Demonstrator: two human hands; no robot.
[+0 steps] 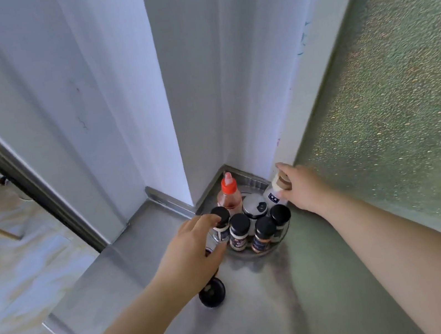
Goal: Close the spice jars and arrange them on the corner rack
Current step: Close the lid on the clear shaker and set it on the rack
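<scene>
A metal corner rack (260, 252) sits in the wall corner on a steel counter. Three black-capped spice jars (240, 229) stand along its front. Behind them are a red-capped squeeze bottle (229, 194) and a silver-lidded jar (255, 204). My left hand (190, 256) grips another black-capped jar (220, 222) at the rack's left edge. My right hand (303, 189) holds a clear bottle with a tan cap (277, 191) at the rack's right side, tilted. One more black-capped jar (212, 293) lies partly hidden under my left wrist on the counter.
White walls close in behind the rack. A frosted green glass pane (394, 97) runs along the right. The steel counter (268, 319) ends in a raised edge at the left, above a marble floor (7, 275).
</scene>
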